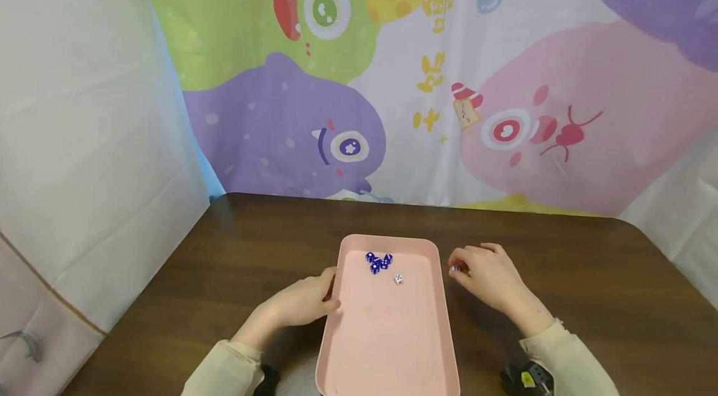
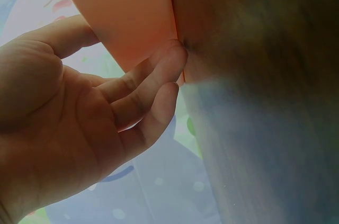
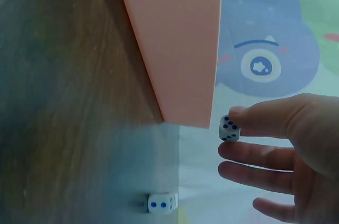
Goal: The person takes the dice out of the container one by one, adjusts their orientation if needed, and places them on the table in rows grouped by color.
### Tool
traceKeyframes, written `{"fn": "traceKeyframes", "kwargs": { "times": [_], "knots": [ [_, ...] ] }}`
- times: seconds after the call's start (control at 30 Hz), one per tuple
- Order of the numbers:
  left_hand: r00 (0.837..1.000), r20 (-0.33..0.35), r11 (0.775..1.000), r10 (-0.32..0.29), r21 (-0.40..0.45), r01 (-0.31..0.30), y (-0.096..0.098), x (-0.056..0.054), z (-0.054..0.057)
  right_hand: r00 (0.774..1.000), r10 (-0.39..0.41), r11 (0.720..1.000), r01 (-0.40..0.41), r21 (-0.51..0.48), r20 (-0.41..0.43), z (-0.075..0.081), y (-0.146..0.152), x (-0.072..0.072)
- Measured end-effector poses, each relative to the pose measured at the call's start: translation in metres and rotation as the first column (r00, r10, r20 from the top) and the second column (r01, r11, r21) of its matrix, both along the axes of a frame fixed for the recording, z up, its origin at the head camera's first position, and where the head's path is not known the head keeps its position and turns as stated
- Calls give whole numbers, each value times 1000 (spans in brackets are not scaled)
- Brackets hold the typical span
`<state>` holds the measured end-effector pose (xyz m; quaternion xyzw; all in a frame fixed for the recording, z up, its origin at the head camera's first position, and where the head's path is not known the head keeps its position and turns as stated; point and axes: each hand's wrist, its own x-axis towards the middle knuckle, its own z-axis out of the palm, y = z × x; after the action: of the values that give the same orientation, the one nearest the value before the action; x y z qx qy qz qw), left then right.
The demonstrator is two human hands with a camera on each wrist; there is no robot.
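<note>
A pink rectangular tray (image 1: 389,340) lies lengthwise in the middle of the dark wooden table. My left hand (image 1: 303,300) holds its left wall, thumb over the rim and fingers against the outside, as the left wrist view shows. Just right of the tray, my right hand (image 1: 490,274) pinches a white die with blue dots (image 3: 229,127) between thumb and fingertips. Another white die (image 3: 160,203) sits on the table beyond that hand in the right wrist view. Inside the tray's far end are several dark blue dice (image 1: 377,263) in a cluster and one white die (image 1: 398,279).
Dark wooden table (image 1: 258,234) surrounds the tray. Behind it hangs a curtain (image 1: 415,153) with cartoon figures, and a white cloth (image 1: 95,103) covers the left side. A black device (image 1: 527,378) is at the right wrist, below the sleeve.
</note>
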<state>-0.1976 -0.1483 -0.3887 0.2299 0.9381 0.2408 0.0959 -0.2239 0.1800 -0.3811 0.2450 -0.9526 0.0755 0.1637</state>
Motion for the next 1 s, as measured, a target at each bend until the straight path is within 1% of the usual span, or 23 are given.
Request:
{"fn": "traceKeyframes", "kwargs": {
  "times": [0.1, 0.27, 0.5, 0.63, 0.77, 1.0],
  "knots": [
    [1000, 3, 1000, 0, -1, 0, 0, 1, -2, 1000, -2, 1000, 2, -2, 10, -2, 4, 2],
    [1000, -7, 1000, 7, -6, -7, 0, 1, -3, 1000, -4, 1000, 4, 5, 15, -5, 10, 2],
    [1000, -12, 1000, 0, -3, 0, 0, 1, -1, 999, -21, 1000, 20, 5, 48, -10, 16, 2],
    [1000, -18, 1000, -5, 0, 5, 0, 0, 0, 998, -25, 1000, 24, 2, 59, -11, 18, 4],
    [1000, -21, 1000, -5, -6, 5, 0, 0, 0, 997, -29, 999, 28, 24, 67, -11, 21, 5],
    [1000, -6, 1000, -3, 5, 3, 0, 2, 1, 996, -20, 999, 17, 43, 83, -11, 27, 6]
  ]
}}
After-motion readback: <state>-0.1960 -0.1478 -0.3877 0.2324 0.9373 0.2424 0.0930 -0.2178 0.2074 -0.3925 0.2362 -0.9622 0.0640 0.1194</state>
